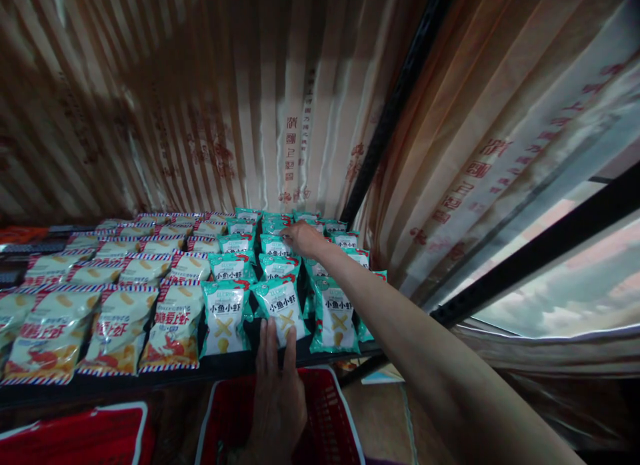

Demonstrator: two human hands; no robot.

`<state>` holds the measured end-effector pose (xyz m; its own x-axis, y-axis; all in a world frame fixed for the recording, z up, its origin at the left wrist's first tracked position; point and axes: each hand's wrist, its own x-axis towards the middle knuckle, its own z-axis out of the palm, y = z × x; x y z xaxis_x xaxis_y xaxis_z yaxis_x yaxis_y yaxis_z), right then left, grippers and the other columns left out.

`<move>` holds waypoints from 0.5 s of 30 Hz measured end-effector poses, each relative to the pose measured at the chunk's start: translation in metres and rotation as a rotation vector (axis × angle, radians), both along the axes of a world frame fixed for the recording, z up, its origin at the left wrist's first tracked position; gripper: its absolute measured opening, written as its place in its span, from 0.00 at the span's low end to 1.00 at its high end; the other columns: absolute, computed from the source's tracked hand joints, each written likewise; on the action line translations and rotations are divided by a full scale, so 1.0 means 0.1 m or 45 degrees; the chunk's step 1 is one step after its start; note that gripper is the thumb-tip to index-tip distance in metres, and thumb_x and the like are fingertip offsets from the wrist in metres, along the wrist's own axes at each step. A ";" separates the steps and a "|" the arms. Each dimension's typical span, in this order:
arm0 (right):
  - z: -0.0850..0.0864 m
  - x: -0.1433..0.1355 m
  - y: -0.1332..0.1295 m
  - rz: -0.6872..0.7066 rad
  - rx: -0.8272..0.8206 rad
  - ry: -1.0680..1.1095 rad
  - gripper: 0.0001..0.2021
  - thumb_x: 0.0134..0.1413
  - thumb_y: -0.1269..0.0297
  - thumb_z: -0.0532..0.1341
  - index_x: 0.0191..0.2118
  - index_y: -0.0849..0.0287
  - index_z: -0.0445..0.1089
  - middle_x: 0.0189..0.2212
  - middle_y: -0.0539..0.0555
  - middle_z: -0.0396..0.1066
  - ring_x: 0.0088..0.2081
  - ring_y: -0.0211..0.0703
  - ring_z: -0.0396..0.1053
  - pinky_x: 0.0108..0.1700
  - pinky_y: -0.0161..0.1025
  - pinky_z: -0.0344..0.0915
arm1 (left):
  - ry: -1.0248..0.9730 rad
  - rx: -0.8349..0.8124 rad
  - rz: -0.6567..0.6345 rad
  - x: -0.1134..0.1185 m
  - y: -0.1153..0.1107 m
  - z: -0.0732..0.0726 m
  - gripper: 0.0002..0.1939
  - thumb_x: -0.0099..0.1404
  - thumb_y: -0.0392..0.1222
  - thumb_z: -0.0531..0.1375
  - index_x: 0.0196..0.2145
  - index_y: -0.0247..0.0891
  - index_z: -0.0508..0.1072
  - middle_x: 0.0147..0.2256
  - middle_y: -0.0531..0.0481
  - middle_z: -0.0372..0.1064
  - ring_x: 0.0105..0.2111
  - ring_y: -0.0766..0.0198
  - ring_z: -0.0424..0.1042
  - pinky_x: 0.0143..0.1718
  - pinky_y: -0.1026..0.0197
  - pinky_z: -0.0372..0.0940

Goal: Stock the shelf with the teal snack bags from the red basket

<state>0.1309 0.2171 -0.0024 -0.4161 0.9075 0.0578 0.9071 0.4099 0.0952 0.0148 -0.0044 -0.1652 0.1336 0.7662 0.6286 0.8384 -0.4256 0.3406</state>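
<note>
Rows of teal and white snack bags point(335, 315) stand on a dark shelf point(220, 366). My left hand point(280, 392) is raised at the front edge with its fingers apart, the tips against the lower part of a front teal bag point(281, 306). It holds nothing. Farther back, my right hand point(305, 240) reaches over the rows, its fingers bent at the top of a teal bag point(276, 246) in the second column. Whether those fingertips grip the bag is too small to tell.
Cream and red snack bags point(173, 325) fill the shelf's left part. Below are a red basket point(333, 412) and another red basket point(75, 438) at the lower left. Behind hang pleated curtains point(200, 118); a dark metal post point(395, 112) and a slanted bar point(540, 252) stand at the right.
</note>
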 end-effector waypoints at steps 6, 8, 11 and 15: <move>-0.06 -0.02 0.15 -0.012 -0.042 -0.005 0.17 0.59 0.68 0.53 0.51 0.55 0.71 0.45 0.58 0.75 0.47 0.47 0.70 0.46 0.35 0.63 | 0.011 -0.006 0.007 -0.01 0.01 0.01 0.42 0.56 0.21 0.51 0.65 0.40 0.42 0.67 0.36 0.27 0.65 0.43 0.39 0.56 0.41 0.60; -0.06 -0.03 0.19 -0.011 -0.052 0.001 0.17 0.58 0.70 0.53 0.50 0.55 0.72 0.46 0.58 0.74 0.47 0.47 0.71 0.46 0.35 0.63 | 0.003 -0.016 0.007 -0.02 0.02 0.02 0.42 0.57 0.20 0.50 0.65 0.40 0.42 0.67 0.36 0.27 0.65 0.43 0.39 0.56 0.41 0.60; -0.05 -0.04 0.26 -0.007 -0.074 0.013 0.18 0.56 0.71 0.53 0.49 0.52 0.73 0.46 0.55 0.75 0.47 0.46 0.71 0.46 0.34 0.63 | -0.023 -0.041 0.000 -0.02 0.02 0.02 0.42 0.57 0.21 0.50 0.65 0.41 0.41 0.67 0.37 0.27 0.65 0.44 0.38 0.57 0.41 0.59; -0.02 -0.06 0.31 0.008 -0.089 0.036 0.20 0.55 0.74 0.53 0.50 0.50 0.73 0.47 0.51 0.74 0.48 0.43 0.71 0.45 0.32 0.63 | -0.038 -0.056 -0.005 -0.02 0.01 0.04 0.42 0.57 0.20 0.50 0.65 0.42 0.41 0.67 0.38 0.26 0.65 0.45 0.38 0.58 0.42 0.58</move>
